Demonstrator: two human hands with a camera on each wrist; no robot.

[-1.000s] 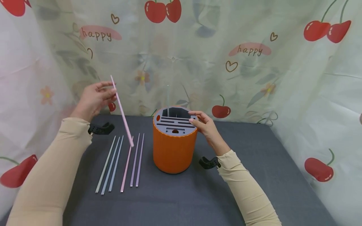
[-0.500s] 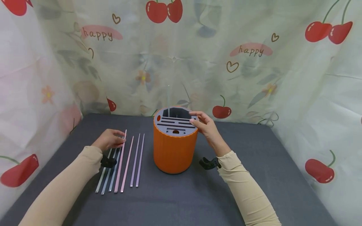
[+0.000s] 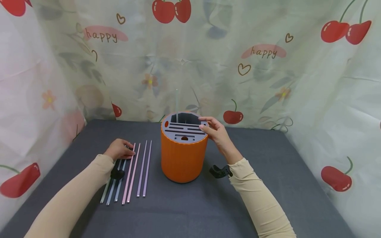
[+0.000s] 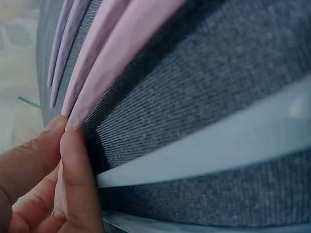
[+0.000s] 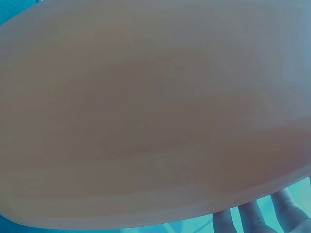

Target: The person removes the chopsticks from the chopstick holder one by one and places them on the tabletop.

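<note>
In the head view my left hand (image 3: 120, 150) pinches the thin end of a pink chopstick (image 3: 128, 181) between thumb and index finger, low over the table. A second pink chopstick (image 3: 134, 173) lies close beside it on the right. The left wrist view shows the fingertips at the tip of the pink chopstick (image 4: 109, 68) and a pale blue chopstick (image 4: 209, 138) beside them. My right hand (image 3: 218, 135) holds the rim of an orange round utensil holder (image 3: 184, 162), its thumb on the grey slotted top (image 3: 171, 135). The holder's wall (image 5: 146, 121) fills most of the right wrist view.
Two purple chopsticks (image 3: 143, 167) lie right of the pink pair. Several bluish and pale chopsticks (image 3: 111, 191) lie to the left, partly under my left wrist. A pale thin stick (image 3: 177, 104) stands in the holder's opening. A patterned curtain (image 3: 184, 66) hangs behind the table (image 3: 208, 211).
My left hand has come down from the air with the pink chopstick, laid it among the others, then shifted it slightly right beside the other pink one. The right hand stays on the holder.
</note>
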